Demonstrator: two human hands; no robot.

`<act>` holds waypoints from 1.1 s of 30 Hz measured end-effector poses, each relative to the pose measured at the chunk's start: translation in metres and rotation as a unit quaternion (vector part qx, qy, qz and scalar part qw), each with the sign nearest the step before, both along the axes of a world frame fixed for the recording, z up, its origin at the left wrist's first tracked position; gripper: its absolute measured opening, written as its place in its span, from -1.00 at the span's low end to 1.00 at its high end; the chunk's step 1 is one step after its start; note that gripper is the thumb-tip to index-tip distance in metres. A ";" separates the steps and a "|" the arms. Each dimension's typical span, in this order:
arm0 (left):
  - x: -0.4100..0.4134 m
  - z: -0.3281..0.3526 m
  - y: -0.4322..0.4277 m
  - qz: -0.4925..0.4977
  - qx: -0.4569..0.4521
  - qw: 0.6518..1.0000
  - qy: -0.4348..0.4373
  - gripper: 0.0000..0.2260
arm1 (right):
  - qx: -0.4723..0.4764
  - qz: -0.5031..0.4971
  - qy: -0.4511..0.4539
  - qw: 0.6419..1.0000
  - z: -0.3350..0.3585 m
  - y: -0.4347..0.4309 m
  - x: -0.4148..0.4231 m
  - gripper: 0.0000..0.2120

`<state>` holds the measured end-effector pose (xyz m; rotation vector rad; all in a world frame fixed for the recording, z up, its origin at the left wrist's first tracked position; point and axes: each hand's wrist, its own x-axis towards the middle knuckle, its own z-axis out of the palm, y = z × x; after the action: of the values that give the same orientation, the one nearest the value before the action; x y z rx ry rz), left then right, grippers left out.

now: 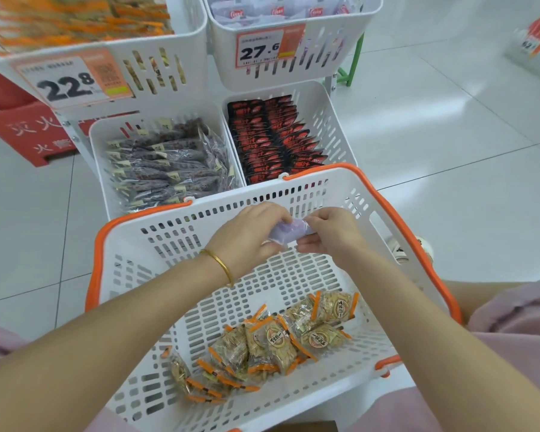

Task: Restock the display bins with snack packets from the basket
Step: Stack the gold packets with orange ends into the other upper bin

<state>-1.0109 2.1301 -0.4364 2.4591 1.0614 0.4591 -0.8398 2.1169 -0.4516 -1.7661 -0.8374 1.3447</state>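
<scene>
A white basket with an orange rim (pixel 98 269) sits in front of me, holding several orange-edged snack packets (pixel 272 341) near its front. Above the basket's far half, my left hand (pixel 247 235) and my right hand (pixel 328 232) both grip one pale purple packet (pixel 286 230) between them. My left wrist wears a gold bangle. Behind the basket stand four white display bins: dark purple packets (pixel 166 166) lower left, red-black packets (pixel 272 138) lower right, orange packets (pixel 75 20) upper left, pale purple packets (pixel 278 7) upper right.
Price tags reading 22.8 (pixel 66 82) and 27.6 (pixel 259 49) hang on the upper bins. A red box (pixel 28 129) stands at the left on the floor. White tiled floor (pixel 449 135) spreads to the right. A shoe (pixel 399 247) shows beside the basket.
</scene>
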 end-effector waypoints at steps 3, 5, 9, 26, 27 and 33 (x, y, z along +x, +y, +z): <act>-0.001 0.013 0.006 0.087 -0.122 0.985 -0.090 -0.79 | 0.072 0.046 -0.056 0.995 0.004 -0.002 0.001 -0.81; -0.002 0.020 0.010 0.127 -0.228 0.949 -0.179 -0.83 | 0.115 0.085 0.009 0.990 0.009 -0.006 0.002 -0.75; -0.007 0.025 0.018 0.169 -0.294 0.908 -0.245 -0.97 | 0.134 0.136 0.067 0.979 0.017 -0.009 0.001 -0.87; 0.008 0.035 0.021 0.264 -0.388 0.780 -0.414 -0.84 | 0.184 0.048 0.124 0.974 0.025 0.000 -0.010 -0.93; 0.008 0.037 0.021 0.263 -0.386 0.780 -0.417 -0.82 | 0.205 0.039 0.102 0.973 0.027 0.001 -0.011 -0.95; 0.008 0.049 0.025 0.240 -0.352 0.820 -0.383 -0.75 | 0.215 0.080 0.047 0.972 0.042 0.005 -0.005 -0.72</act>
<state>-1.0032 2.1555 -0.3875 1.1542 1.1699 0.9094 -0.8448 2.1222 -0.4095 -1.3121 -1.1389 1.2231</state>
